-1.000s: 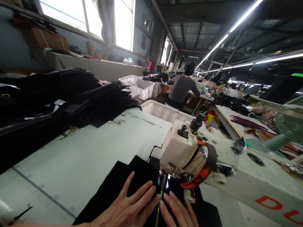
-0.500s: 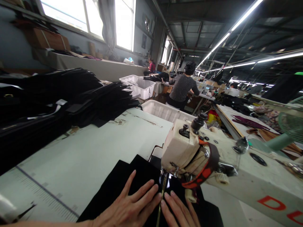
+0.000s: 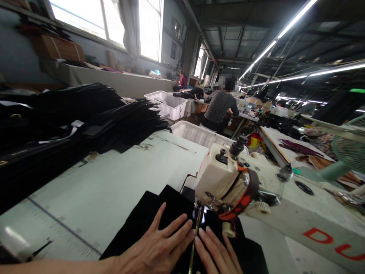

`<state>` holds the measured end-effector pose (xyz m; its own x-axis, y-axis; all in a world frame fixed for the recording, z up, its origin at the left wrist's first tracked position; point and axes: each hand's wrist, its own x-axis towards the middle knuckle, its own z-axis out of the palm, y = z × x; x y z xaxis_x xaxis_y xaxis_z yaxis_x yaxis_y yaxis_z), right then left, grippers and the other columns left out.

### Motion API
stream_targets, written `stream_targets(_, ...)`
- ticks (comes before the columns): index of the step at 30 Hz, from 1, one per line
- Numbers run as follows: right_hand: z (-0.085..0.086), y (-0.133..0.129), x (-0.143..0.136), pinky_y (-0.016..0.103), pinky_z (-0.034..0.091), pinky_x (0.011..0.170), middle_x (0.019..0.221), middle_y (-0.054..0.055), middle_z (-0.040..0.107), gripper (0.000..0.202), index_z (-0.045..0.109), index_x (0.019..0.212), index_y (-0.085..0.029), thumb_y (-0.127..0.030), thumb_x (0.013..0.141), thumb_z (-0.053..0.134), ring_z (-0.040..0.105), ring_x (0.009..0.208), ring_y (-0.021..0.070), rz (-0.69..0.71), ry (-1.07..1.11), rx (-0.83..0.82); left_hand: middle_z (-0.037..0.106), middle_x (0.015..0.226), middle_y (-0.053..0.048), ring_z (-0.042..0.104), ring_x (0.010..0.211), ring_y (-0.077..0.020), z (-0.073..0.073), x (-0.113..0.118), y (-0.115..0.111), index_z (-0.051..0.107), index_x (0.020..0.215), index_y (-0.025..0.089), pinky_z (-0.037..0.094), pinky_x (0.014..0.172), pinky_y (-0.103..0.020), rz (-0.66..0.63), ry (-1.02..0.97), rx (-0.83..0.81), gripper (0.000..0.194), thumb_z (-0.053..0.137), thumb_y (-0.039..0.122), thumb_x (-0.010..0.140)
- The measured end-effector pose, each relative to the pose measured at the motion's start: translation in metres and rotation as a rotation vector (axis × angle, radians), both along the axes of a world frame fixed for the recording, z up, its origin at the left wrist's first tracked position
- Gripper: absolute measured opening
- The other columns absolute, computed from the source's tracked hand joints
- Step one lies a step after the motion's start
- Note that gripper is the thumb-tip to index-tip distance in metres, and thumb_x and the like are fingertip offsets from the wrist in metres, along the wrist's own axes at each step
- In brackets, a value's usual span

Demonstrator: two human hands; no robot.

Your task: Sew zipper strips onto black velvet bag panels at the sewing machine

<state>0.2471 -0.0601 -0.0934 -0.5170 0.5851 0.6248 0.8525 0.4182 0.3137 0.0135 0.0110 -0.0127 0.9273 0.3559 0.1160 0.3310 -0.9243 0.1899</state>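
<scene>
Black cloth (image 3: 159, 213) looked soft and limp under the sewing machine (image 3: 225, 179); left hand (image 3: 155, 249) and right hand (image 3: 218, 255) lay flat, fingers spread, gripping nothing

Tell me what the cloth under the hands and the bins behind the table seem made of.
Cloth: black woven or velvety fabric, matte; it lies flat and shows no sheen. Bins: likely white plastic, slightly translucent, with ribbed walls.

Garment factory: sewing machine (image 3: 228, 182), stacked black fabric (image 3: 71, 121), workstation rows.
</scene>
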Motion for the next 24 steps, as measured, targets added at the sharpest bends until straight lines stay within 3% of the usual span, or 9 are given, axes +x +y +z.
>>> stream_targets(4, 0.017, 0.003, 0.005, 0.024, 0.051, 0.099, 0.127, -0.004, 0.066, 0.033, 0.068, 0.121, -0.022, -0.036, 0.097, 0.050, 0.066, 0.111, 0.0138, 0.004, -0.188, 0.000, 0.049, 0.148, -0.014, 0.042, 0.140, -0.0318, 0.011, 0.005, 0.001, 0.043, 0.146, 0.012, 0.022, 0.112, -0.069, 0.058, 0.008, -0.096, 0.068, 0.053, 0.008, 0.078)
stream_targets(6, 0.023, 0.005, 0.003, 0.025, 0.057, 0.088, 0.130, -0.004, 0.063, 0.035, 0.066, 0.123, -0.021, -0.035, 0.095, 0.051, 0.065, 0.111, 0.0147, -0.055, -0.166, -0.017, 0.044, 0.152, -0.015, 0.039, 0.142, -0.0320, 0.014, 0.007, 0.006, 0.041, 0.148, 0.012, 0.020, 0.112, -0.070, 0.062, 0.034, -0.146, 0.071, 0.051, 0.011, 0.078)
stream_targets(12, 0.029, 0.011, -0.001, 0.028, 0.058, 0.087, 0.137, -0.002, 0.059, 0.038, 0.061, 0.129, -0.018, -0.030, 0.096, 0.047, 0.060, 0.120, 0.0164, -0.100, -0.088, -0.092, 0.038, 0.155, -0.017, 0.031, 0.146, -0.0328, 0.015, 0.012, 0.023, 0.036, 0.151, 0.010, 0.016, 0.112, -0.072, 0.035, 0.040, -0.178, 0.076, 0.050, 0.014, 0.077)
stream_targets(24, 0.023, 0.009, 0.003, 0.032, 0.058, 0.090, 0.137, 0.003, 0.059, 0.043, 0.057, 0.133, -0.015, -0.024, 0.092, 0.048, 0.060, 0.122, 0.0199, -0.095, -0.076, -0.145, 0.040, 0.154, -0.018, 0.032, 0.145, -0.0335, 0.003, 0.011, 0.024, 0.037, 0.151, 0.012, 0.012, 0.113, -0.071, 0.022, -0.039, -0.187, 0.075, 0.053, 0.016, 0.077)
